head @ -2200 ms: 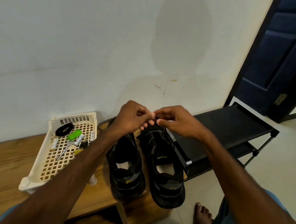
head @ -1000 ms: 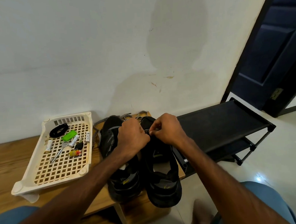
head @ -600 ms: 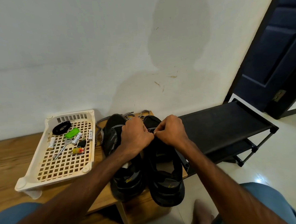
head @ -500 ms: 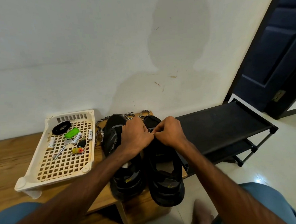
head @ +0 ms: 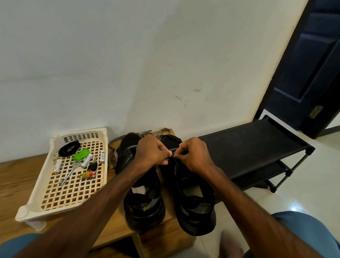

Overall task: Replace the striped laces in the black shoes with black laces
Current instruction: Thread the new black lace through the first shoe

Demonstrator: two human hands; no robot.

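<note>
Two black shoes stand side by side on the wooden bench, toes toward the wall: the left shoe and the right shoe. My left hand and my right hand meet over the front of the right shoe, fingers curled, pinching a black lace between their fingertips. Striped laces lie loose behind and left of the left shoe, against the wall. A coiled black lace rests in the cream basket.
The cream basket also holds several batteries, a green item, a key and small bits. A black shoe rack stands right of the bench. A dark door is at the far right. My bare foot rests on the tiled floor.
Both hands came down from above the shoes onto the front of the right shoe and stay there together, fingertips working the lace. The shoes and basket have not moved.
</note>
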